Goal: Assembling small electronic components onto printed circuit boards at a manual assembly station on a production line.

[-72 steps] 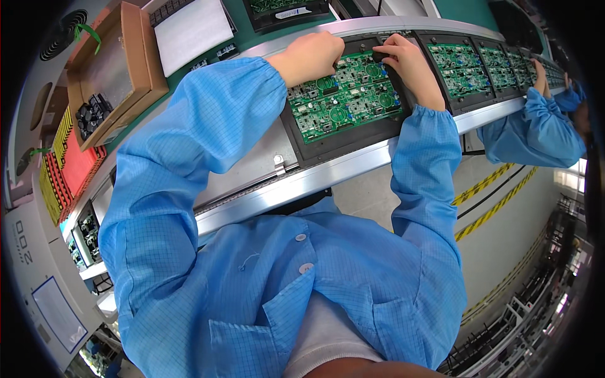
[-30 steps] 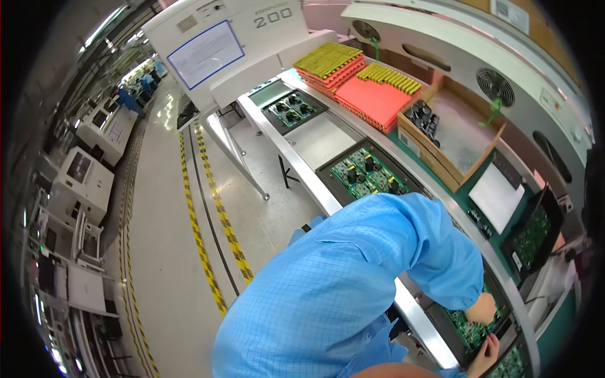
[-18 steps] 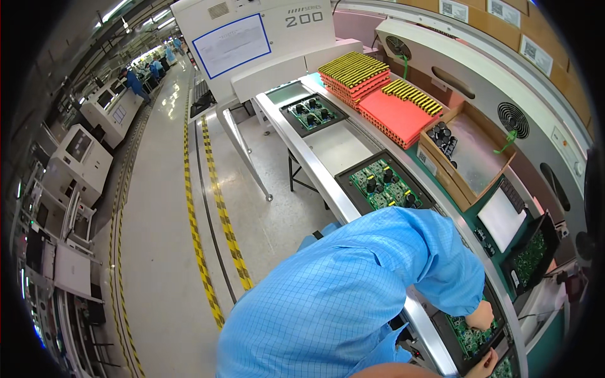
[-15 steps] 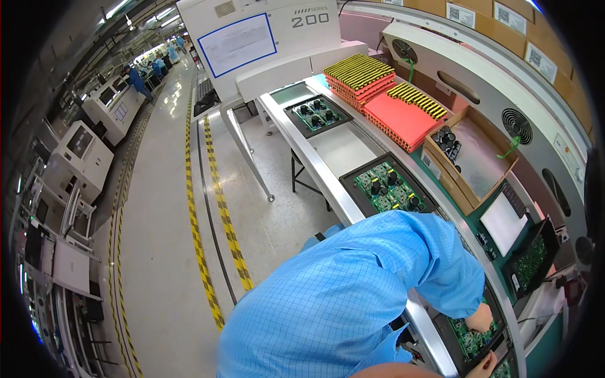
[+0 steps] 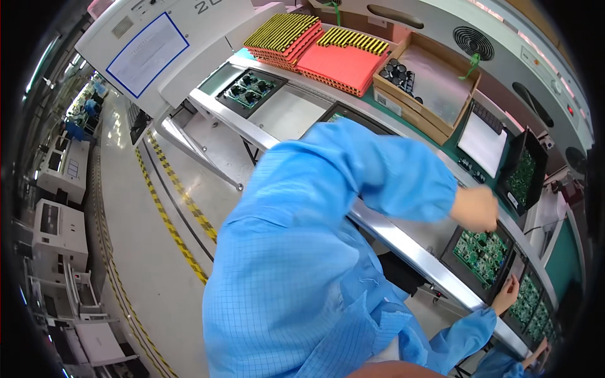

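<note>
My left hand (image 5: 477, 209) is curled, palm down, above the far edge of a green circuit board (image 5: 482, 257) in a black carrier frame (image 5: 459, 268). It is slightly blurred, and whatever its fingers hold is hidden. Beside the near right corner of that carrier is my right hand (image 5: 507, 295), its fingers drawn together; I cannot make out anything between them. Farther right along the conveyor, more green boards (image 5: 524, 302) sit in black carriers. Another person's hand (image 5: 539, 353) reaches in at the lower right.
A metal conveyor rail (image 5: 403, 238) runs along my side. Behind the line stand a cardboard box (image 5: 435, 82) with black cylindrical parts, stacked red-orange trays (image 5: 340, 66), and a black bin (image 5: 523, 170) of small green pieces. My sleeve covers most of another carrier (image 5: 362, 116).
The view has swung right. My left hand has lifted from over the board toward its far edge. My right hand shows more fully, and another person's hand has come into view.
</note>
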### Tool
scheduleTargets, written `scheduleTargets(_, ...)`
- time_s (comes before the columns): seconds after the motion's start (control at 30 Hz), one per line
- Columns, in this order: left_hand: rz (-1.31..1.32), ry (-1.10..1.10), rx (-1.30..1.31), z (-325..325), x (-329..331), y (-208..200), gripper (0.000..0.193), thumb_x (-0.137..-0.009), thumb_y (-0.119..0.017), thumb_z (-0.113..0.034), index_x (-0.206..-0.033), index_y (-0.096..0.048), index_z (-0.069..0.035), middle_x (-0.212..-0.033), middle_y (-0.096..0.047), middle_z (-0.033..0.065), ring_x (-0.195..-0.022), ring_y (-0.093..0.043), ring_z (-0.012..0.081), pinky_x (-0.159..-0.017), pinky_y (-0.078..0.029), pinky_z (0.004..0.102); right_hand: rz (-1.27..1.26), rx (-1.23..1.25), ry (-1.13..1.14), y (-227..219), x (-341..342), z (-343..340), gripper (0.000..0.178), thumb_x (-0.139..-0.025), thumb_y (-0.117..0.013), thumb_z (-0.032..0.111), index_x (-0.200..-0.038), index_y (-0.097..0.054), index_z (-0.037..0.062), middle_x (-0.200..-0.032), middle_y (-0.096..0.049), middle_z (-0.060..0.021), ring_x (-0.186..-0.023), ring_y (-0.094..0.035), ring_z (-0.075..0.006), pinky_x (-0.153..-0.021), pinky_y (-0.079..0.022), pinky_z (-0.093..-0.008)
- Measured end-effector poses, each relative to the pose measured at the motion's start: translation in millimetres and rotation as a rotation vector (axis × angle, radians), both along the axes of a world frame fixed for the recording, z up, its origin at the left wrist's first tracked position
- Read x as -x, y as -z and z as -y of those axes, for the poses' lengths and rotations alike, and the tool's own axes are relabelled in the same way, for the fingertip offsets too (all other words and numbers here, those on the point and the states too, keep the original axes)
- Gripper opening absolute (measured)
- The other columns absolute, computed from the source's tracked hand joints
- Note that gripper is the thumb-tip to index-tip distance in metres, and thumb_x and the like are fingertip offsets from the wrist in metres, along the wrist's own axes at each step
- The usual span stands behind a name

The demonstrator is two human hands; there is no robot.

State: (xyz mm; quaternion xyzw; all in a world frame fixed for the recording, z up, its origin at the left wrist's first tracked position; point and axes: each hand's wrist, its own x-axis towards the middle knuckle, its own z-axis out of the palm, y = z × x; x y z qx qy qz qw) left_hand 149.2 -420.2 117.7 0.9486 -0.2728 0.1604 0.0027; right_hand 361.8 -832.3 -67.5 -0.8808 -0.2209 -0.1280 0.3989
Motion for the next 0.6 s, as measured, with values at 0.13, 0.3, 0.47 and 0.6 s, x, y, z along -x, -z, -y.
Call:
scheduleTargets(0.13,0.206,-0.264,0.181,-149,84,-32,0.017,-0.083,-0.066,-0.026,-0.091,-0.073,-0.013,-0.093,-0.072,0.0078,-0.092,-0.069,0.0308,-0.077,-0.057,0.0456,0.095,0.021,0.024,-7,5,-16,0.025,-0.103,-0.058,0.017,-0.123,-0.067,0.0057,-0.102,-0.070,-0.0080,-0.089,-0.064,-0.0168,-0.078,-0.050,-0.0309)
scheduleTargets(0.3,0.353,-0.838,0.440,-348,140,5,0.020,-0.083,-0.061,-0.019,-0.094,-0.077,-0.014,-0.090,-0.073,0.0124,-0.089,-0.070,0.0333,-0.080,-0.055,0.0492,0.120,0.077,-0.012,-72,13,-80,0.025,-0.104,-0.056,0.014,-0.124,-0.066,0.0027,-0.107,-0.070,-0.0060,-0.088,-0.061,-0.0153,-0.078,-0.049,-0.0303)
scheduleTargets(0.47,0.584,-1.118,0.316,-530,193,31,0.032,-0.088,-0.062,-0.026,-0.117,-0.069,-0.012,-0.113,-0.069,0.0117,-0.103,-0.064,0.0348,-0.085,-0.054,0.0486,0.162,0.091,-0.634,-200,131,-381,0.024,-0.096,-0.059,0.000,-0.120,-0.064,0.0009,-0.117,-0.063,-0.0066,-0.103,-0.060,-0.0151,-0.083,-0.047,-0.0248)
scheduleTargets(0.6,0.458,-1.051,0.165,-565,163,46,0.031,-0.091,-0.060,-0.028,-0.113,-0.067,-0.008,-0.115,-0.067,0.0115,-0.104,-0.063,0.0333,-0.083,-0.054,0.0491,0.160,0.006,-1.095,-225,225,-579,0.028,-0.089,-0.063,-0.003,-0.116,-0.065,0.0024,-0.110,-0.063,-0.0102,-0.087,-0.061,-0.0182,-0.075,-0.048,-0.0274)
